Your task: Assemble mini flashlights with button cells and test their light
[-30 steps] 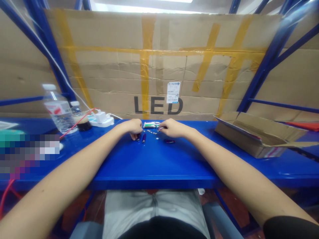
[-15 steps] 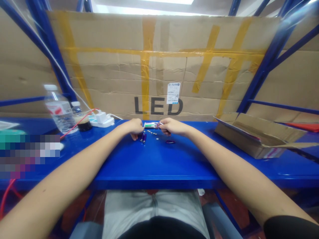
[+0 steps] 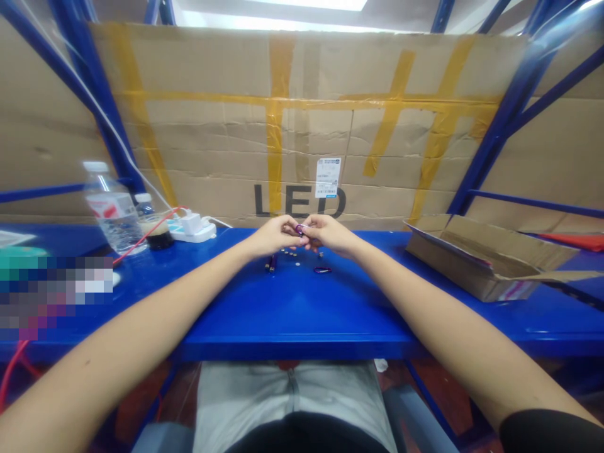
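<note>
Purple piece [image 3: 299, 230]: now held aloft, near the table's [image 3: 292, 308] far edge.
Left hand [image 3: 277, 234]: it's left the purple tubes [image 3: 273, 263], pinching that piece!
Right hand [image 3: 331, 234]: pinching it too, so this becomes two-handed work.

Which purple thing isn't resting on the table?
The small purple piece held up between the left hand and right hand; the other purple pieces in view rest on the blue table.

The bare left hand [image 3: 277, 236], earlier beside the slim dark-purple cylinders [image 3: 272, 263], now meets the bare right hand [image 3: 329, 234], both sets of fingertips gathered around a small, shiny purple piece [image 3: 299, 230].
</note>
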Demonstrator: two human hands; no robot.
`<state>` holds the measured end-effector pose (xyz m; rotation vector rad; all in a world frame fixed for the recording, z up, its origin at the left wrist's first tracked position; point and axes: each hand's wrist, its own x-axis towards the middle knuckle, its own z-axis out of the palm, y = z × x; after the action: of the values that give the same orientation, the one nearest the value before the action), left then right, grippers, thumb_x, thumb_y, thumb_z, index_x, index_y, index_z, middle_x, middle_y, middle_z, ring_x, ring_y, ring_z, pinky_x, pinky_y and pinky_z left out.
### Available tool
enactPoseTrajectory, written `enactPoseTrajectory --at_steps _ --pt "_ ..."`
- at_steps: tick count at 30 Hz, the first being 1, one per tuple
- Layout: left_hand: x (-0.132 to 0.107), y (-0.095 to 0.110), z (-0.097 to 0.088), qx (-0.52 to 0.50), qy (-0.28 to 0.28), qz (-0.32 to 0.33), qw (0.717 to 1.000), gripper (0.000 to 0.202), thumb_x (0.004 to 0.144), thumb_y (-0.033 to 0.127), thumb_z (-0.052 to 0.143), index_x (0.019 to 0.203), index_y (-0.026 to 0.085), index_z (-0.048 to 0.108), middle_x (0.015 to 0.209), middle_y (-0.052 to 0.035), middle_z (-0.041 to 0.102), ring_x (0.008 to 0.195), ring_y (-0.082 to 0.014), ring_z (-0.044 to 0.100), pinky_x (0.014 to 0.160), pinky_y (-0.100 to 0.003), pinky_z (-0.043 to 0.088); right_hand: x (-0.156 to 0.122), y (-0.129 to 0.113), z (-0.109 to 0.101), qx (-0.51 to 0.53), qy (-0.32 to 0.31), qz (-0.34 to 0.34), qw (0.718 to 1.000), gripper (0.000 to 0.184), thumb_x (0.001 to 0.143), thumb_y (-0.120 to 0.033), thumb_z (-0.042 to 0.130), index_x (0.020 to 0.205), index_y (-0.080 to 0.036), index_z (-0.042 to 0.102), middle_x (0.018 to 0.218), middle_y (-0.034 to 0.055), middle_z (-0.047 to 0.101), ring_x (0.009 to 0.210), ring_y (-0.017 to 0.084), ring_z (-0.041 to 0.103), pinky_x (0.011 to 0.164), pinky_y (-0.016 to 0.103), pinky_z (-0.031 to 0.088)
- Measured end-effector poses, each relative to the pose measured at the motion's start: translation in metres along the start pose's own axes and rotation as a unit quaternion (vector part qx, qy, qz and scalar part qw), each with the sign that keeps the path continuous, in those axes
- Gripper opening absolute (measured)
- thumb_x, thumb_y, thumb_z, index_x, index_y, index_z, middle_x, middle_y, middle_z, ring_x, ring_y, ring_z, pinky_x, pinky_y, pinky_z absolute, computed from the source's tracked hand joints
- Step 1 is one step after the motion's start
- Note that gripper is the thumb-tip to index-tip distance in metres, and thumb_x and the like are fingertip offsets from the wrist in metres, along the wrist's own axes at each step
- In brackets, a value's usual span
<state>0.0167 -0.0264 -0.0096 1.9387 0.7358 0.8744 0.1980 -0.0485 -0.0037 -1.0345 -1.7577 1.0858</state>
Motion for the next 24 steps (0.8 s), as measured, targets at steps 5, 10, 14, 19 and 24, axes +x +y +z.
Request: enactPoseTrajectory --at_steps 5,10,14,19,24 --pt "0.000 0.001 0.010 -0.034 0.099 0.000 0.995 0.015 0.079 0.010 0.070 0.084 0.012 0.056 0.075 -0.0030 0.070 0.073 -0.0141 0.069 0.076 -0.033 0.056 0.000 -0.003 0.001 0.024 0.031 -0.006 0.999 0.013 0.090 -0.020 0.065 0.080 -0.014 0.059 0.063 0.0020 0.062 0.059 0.012 0.061 0.051 0.022 0.048" --pt "0.002 0.002 0.008 -0.043 0.142 0.006 0.989 0.015 0.075 0.009 0.072 0.081 0.012 0.059 0.071 -0.0008 0.068 0.066 -0.0132 0.066 0.073 -0.033 0.056 0.000 -0.003 -0.001 -0.016 0.072 -0.054 0.996 0.008 0.087 -0.020 0.068 0.086 -0.013 0.064 0.059 -0.0001 0.061 0.053 0.010 0.058 0.048 0.021 0.049" --pt "0.002 0.003 0.003 -0.043 0.167 0.035 0.984 0.020 0.068 0.011 0.076 0.081 0.012 0.062 0.074 -0.0018 0.068 0.071 -0.0150 0.066 0.074 -0.033 0.054 0.002 -0.001 -0.001 0.012 0.088 -0.100 0.991 0.014 0.086 -0.020 0.068 0.094 -0.018 0.057 0.055 -0.0047 0.059 0.048 0.011 0.059 0.044 0.023 0.050" --pt "0.004 0.000 -0.004 -0.053 0.152 0.071 0.984 0.025 0.064 0.023 0.082 0.082 0.012 0.067 0.077 -0.0042 0.071 0.077 -0.0166 0.066 0.078 -0.034 0.051 0.001 -0.002 -0.001 0.037 0.087 -0.118 0.988 0.017 0.083 -0.025 0.072 0.087 -0.016 0.057 0.060 -0.0008 0.063 0.053 0.013 0.064 0.043 0.021 0.049" --pt "0.006 -0.002 -0.007 -0.042 0.146 0.100 0.983 0.021 0.068 0.024 0.079 0.083 0.012 0.070 0.080 -0.0050 0.072 0.079 -0.0162 0.066 0.080 -0.033 0.050 -0.001 -0.005 -0.001 0.042 0.101 -0.116 0.987 0.013 0.085 -0.023 0.070 0.087 -0.015 0.059 0.060 -0.0002 0.063 0.049 0.013 0.063 0.037 0.020 0.046"
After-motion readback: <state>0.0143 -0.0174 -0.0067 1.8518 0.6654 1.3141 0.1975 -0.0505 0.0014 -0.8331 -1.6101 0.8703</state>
